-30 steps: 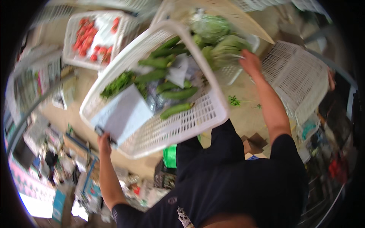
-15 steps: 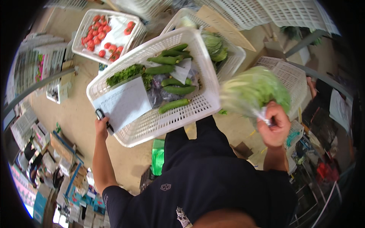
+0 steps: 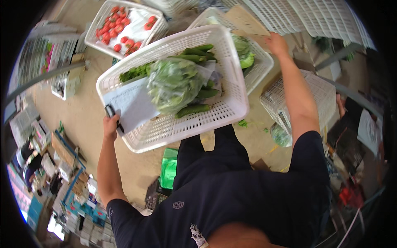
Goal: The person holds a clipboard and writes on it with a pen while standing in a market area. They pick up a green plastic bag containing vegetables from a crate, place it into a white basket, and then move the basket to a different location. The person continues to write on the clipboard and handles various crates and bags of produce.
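My left hand (image 3: 111,125) is closed on the black-clipped corner of a clipboard (image 3: 129,103) with a written sheet, at the left edge of a white plastic crate (image 3: 186,131). Inside the crate, a clear bag of leafy green lettuce (image 3: 171,84) lies over the clipboard's right edge and the cucumbers (image 3: 193,110). Leafy herbs (image 3: 135,72) show behind the sheet. Farther off to the right, my right hand (image 3: 277,44) grips the edge of a brown cardboard sheet (image 3: 248,22). That sheet partly covers another white crate with green heads of lettuce (image 3: 244,50) in it; my fingertips are partly hidden.
A white crate of tomatoes (image 3: 94,45) stands at the far left. Stacked white crates (image 3: 318,18) line the far right, and an upturned-looking crate (image 3: 308,99) sits beside my right arm. On the floor are a green bag (image 3: 168,169) and a bagged green vegetable (image 3: 280,135).
The bagged lettuce has left my right hand and now rests in the crate. That hand has reached away from me to the cardboard sheet. My left hand keeps its hold.
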`<state>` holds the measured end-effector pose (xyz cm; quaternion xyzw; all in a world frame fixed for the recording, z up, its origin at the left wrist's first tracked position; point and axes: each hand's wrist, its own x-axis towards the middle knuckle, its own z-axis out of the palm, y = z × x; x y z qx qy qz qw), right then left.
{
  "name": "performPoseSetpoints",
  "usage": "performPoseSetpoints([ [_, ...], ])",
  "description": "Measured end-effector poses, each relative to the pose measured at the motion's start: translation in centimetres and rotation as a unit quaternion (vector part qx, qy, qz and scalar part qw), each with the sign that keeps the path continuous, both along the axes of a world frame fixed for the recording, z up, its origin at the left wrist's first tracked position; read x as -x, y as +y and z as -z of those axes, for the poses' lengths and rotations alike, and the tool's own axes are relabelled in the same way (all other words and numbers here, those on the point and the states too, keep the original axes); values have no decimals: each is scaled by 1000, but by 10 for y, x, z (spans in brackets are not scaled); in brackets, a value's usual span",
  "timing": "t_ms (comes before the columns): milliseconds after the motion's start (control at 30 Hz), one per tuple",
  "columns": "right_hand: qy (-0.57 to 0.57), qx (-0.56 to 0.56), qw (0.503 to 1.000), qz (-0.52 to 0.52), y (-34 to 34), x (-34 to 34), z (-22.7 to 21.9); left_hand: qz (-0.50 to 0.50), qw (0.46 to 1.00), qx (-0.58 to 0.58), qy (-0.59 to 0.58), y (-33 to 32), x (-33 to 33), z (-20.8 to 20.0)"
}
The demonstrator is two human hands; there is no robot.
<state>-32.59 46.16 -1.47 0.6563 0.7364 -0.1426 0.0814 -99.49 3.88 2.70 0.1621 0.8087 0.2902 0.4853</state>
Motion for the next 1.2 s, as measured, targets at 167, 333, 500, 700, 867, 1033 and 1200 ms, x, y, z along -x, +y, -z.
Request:
performPoseSetpoints([
  [167,107,-138,985,6,-29,-12,-131,-28,999,4,18,11,-24,-18],
  [333,448,-193,849,206,-134,-55,-296,-20,999,12,37,2,-17,-6],
  [500,661,-19,644,385,-205,-78,-212,-23,999,-3,34,16,-13,3],
  [700,660,173,625,379,-232,54,-33,-9,999,-15,33,39,0,5],
  [867,650,80,680,330,-214,101,27,-38,998,7,52,28,27,15],
  [1033,625,256,678,290,-187,109,32,-23,999,0,26,51,22,-6],
  [1200,697,239,602,307,-231,89,26,48,998,-39,22,95,13,-40],
])
